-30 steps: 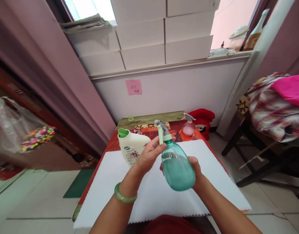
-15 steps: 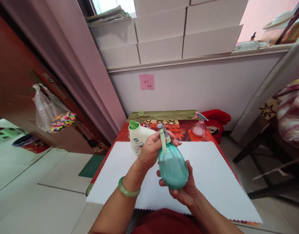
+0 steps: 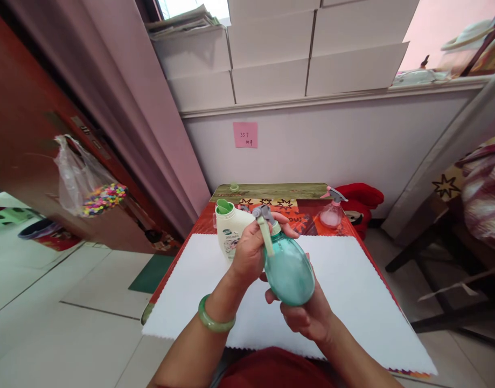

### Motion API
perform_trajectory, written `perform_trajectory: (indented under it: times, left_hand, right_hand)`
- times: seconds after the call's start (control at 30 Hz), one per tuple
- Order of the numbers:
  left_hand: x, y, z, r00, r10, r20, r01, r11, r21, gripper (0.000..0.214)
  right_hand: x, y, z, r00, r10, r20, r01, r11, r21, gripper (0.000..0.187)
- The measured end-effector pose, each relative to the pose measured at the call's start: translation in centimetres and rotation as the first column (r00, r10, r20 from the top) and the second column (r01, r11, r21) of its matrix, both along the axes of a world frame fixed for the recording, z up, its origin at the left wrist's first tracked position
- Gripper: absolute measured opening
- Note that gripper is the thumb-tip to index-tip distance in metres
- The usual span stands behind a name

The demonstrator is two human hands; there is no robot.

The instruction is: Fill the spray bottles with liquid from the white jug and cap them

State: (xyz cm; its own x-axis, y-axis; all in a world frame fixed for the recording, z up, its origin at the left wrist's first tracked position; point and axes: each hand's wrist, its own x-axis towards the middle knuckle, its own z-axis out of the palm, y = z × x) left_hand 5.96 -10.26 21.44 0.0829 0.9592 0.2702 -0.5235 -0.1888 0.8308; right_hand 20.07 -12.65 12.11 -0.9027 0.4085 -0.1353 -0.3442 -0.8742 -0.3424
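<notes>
A teal see-through spray bottle with a grey and pale green trigger head is held tilted above the white mat. My left hand, with a green bangle at its wrist, is closed round the bottle's neck and trigger head. From below and the right, my right hand cups the bottle's body. Just behind my left hand stands a cream detergent bottle with its green-lined mouth uncapped. At the table's far right is a second spray bottle, clear with a pink and grey head.
A small green cap lies at the back edge of the red patterned table. Stacked white boxes stand on the sill behind. To the right are a red plush thing and a dark stool.
The spray bottle has tilted further, its head moving left and its base slightly up and right. Both hands keep hold of it. The view has shifted slightly.
</notes>
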Motion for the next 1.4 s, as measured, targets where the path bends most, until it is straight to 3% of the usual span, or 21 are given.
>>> perform_trajectory:
  times: [0.07, 0.13, 0.17, 0.23, 0.3, 0.33, 0.37, 0.4, 0.47, 0.6, 0.7, 0.8, 0.9, 1.0, 1.1, 1.2, 1.3, 1.4]
  left_hand:
    - [-0.3, -0.1, -0.1, 1.0, 0.017, -0.001, -0.017, 1.0, 0.002, 0.027]
    - [-0.5, -0.2, -0.3, 0.998, 0.067, -0.002, -0.067, 0.998, 0.012, 0.026]
    - [-0.7, -0.3, -0.3, 0.995, 0.095, -0.005, -0.095, 0.995, 0.017, 0.026]
    - [-0.8, -0.4, -0.2, 0.989, 0.146, -0.008, -0.146, 0.989, 0.028, 0.025]
    - [-0.7, -0.5, 0.1, 0.981, 0.194, 0.007, -0.194, 0.98, 0.045, 0.023]
    - [-0.7, -0.6, 0.3, 0.976, 0.217, 0.023, -0.218, 0.974, 0.055, 0.023]
    - [-0.7, -0.6, 0.6, 0.97, 0.238, 0.043, -0.24, 0.968, 0.069, 0.023]
    - [-0.7, -0.5, 0.9, 0.964, 0.258, 0.066, -0.263, 0.961, 0.087, 0.023]
    - [-1.1, -0.4, 1.7, 0.949, 0.294, 0.11, -0.307, 0.942, 0.133, 0.025]
    - [-3.5, -0.1, 3.4, 0.907, 0.371, 0.199, -0.404, 0.9, 0.162, 0.027]
    - [-7.5, -0.3, 4.2, 0.842, 0.465, 0.274, -0.51, 0.852, 0.122, 0.03]
    - [-12.7, -0.8, 3.2, 0.75, 0.559, 0.353, -0.616, 0.785, 0.064, 0.037]
    - [-17.6, -1.2, -0.4, 0.657, 0.624, 0.423, -0.662, 0.746, -0.07, 0.041]
    - [-20.5, -1.7, -6.5, 0.655, 0.602, 0.457, -0.547, 0.795, -0.263, 0.042]
    - [-21.1, -2.5, -13.3, 0.635, 0.583, 0.507, -0.372, 0.806, -0.46, 0.034]
    - [-20.4, -3.6, -18.4, 0.636, 0.579, 0.51, -0.296, 0.793, -0.532, 0.032]
    - [-19.7, -4.3, -21.3, 0.65, 0.555, 0.519, -0.234, 0.796, -0.559, 0.03]
    - [-19.7, -4.6, -22.5, 0.656, 0.535, 0.532, -0.201, 0.803, -0.56, 0.026]
  right_hand:
    - [-0.1, -0.2, 0.0, 0.998, -0.062, -0.01, 0.062, 0.998, 0.009, 0.091]
    - [-0.6, -0.8, 0.1, 0.95, -0.299, 0.085, 0.285, 0.947, 0.145, 0.08]
    - [-0.9, -1.2, 0.0, 0.879, -0.458, 0.133, 0.413, 0.871, 0.268, 0.076]
    - [-1.5, -1.8, -0.1, 0.641, -0.751, 0.159, 0.57, 0.604, 0.557, 0.075]
    - [-1.9, -2.2, -0.4, 0.387, -0.918, 0.093, 0.552, 0.311, 0.774, 0.087]
    - [-2.0, -2.3, -0.5, 0.295, -0.954, 0.047, 0.514, 0.2, 0.834, 0.091]
    - [-2.1, -2.3, -0.6, 0.237, -0.971, 0.008, 0.483, 0.125, 0.867, 0.093]
    - [-2.2, -2.3, -0.8, 0.207, -0.978, -0.015, 0.465, 0.085, 0.881, 0.093]
    - [-2.2, -2.2, -1.0, 0.211, -0.977, -0.005, 0.453, 0.093, 0.887, 0.093]
    - [-1.8, -1.9, -1.6, 0.272, -0.958, 0.088, 0.416, 0.2, 0.887, 0.091]
    - [-1.3, -1.7, -2.4, 0.288, -0.952, 0.101, 0.407, 0.217, 0.887, 0.089]
    - [-0.7, -1.0, -2.7, 0.271, -0.954, 0.126, 0.413, 0.234, 0.88, 0.086]
    - [-0.2, 0.3, -1.9, 0.253, -0.958, 0.137, 0.407, 0.233, 0.883, 0.085]
    - [-0.3, 2.4, -0.1, 0.25, -0.964, 0.084, 0.382, 0.178, 0.907, 0.087]
    - [-0.8, 4.6, 2.1, 0.291, -0.957, 0.01, 0.358, 0.118, 0.926, 0.086]
    - [-1.5, 6.5, 4.0, 0.353, -0.935, -0.041, 0.314, 0.077, 0.946, 0.084]
    - [-2.2, 8.0, 5.6, 0.385, -0.922, -0.043, 0.255, 0.061, 0.965, 0.083]
    - [-2.6, 9.0, 7.0, 0.402, -0.916, 0.003, 0.172, 0.078, 0.982, 0.081]
